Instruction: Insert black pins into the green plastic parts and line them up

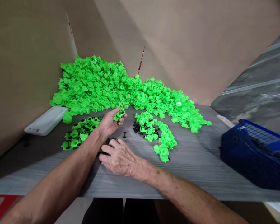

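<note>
The left hand (112, 122) clamps a green piece (118, 116) in its fingers; below, the right hand (119, 157) curls, grip unclear, bare table (121, 187) between its fingers and the front edge (112, 196).

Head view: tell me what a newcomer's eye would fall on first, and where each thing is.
Most likely the big heap of bright green pieces, spread along the back of the gray table. Next, near the middle, the left hand holding up one green piece in front of that heap. Then the dark blue basket at the right side.
</note>
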Tool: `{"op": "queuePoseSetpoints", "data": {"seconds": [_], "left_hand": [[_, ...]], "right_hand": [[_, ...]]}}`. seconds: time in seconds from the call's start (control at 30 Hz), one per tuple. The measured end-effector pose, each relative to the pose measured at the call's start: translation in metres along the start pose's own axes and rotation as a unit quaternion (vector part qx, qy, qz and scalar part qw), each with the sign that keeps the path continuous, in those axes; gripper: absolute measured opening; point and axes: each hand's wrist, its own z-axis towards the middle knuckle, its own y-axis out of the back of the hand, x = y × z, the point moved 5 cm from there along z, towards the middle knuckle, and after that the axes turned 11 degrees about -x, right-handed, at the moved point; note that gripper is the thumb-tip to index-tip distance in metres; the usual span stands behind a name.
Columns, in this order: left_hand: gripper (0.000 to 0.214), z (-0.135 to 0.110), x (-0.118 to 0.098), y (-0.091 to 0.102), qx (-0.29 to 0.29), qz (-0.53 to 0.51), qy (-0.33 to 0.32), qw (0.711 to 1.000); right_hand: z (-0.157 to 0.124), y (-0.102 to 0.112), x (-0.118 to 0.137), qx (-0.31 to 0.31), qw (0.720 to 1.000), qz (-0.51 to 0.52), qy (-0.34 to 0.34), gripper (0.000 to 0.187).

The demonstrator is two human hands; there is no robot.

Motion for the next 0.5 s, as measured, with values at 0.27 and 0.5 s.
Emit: {"op": "queuePoseSetpoints", "data": {"seconds": [0.27, 0.5], "left_hand": [[0.016, -0.010, -0.019, -0.004, 0.010, 0.074, -0.009, 0.997], [0.019, -0.014, -0.065, 0.018, -0.039, 0.065, -0.097, 0.992]], "right_hand": [[0.001, -0.005, -0.003, -0.019, 0.999, -0.015, -0.026, 0.018], [0.014, -0.006, -0.005, -0.038, 0.997, -0.006, -0.066, 0.019]]}}
